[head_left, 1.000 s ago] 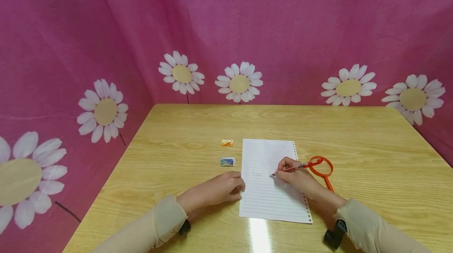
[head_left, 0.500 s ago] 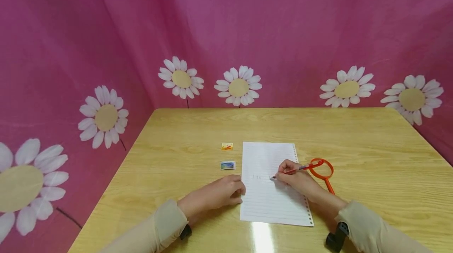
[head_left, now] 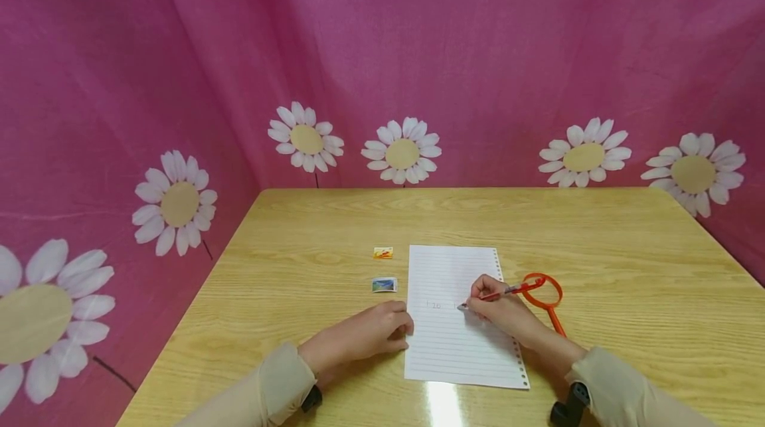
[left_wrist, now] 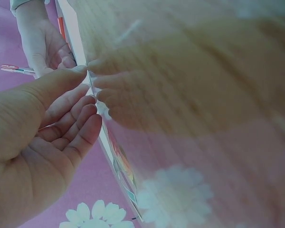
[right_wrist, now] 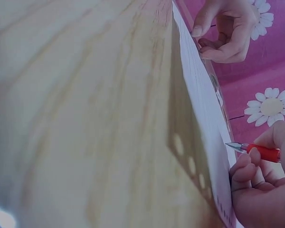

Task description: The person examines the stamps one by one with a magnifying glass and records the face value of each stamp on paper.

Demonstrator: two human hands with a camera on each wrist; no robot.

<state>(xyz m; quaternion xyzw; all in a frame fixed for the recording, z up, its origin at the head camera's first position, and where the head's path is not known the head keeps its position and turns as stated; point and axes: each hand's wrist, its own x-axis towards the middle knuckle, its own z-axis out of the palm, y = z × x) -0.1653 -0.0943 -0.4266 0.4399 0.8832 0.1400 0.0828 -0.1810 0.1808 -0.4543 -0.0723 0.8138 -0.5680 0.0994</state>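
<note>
My right hand (head_left: 499, 306) pinches a red pen (head_left: 516, 287), its tip at the lined sheet of paper (head_left: 448, 354) in the head view. In the right wrist view the pen's red grip (right_wrist: 263, 152) sits between thumb and fingers, the metal point close to the page. Small handwritten marks, looking like "1 20" and a stroke, run along one line. My left hand (head_left: 376, 331) rests at the sheet's left edge with fingers loosely bent. Its fingertips (left_wrist: 88, 118) meet the paper's edge in the left wrist view, holding nothing.
Left of the sheet lie two small picture stamps, one yellow (head_left: 383, 253) and one blue-green (head_left: 384, 285). A red-rimmed magnifying glass (head_left: 557, 322) lies right of the paper, partly behind the right forearm. The wooden table (head_left: 299, 241) meets a pink flowered curtain (head_left: 478, 48).
The view has tilted slightly, so the table sits lower in the picture. A short stroke now shows by the pen tip, right of the earlier marks. The left hand stays at the paper's edge.
</note>
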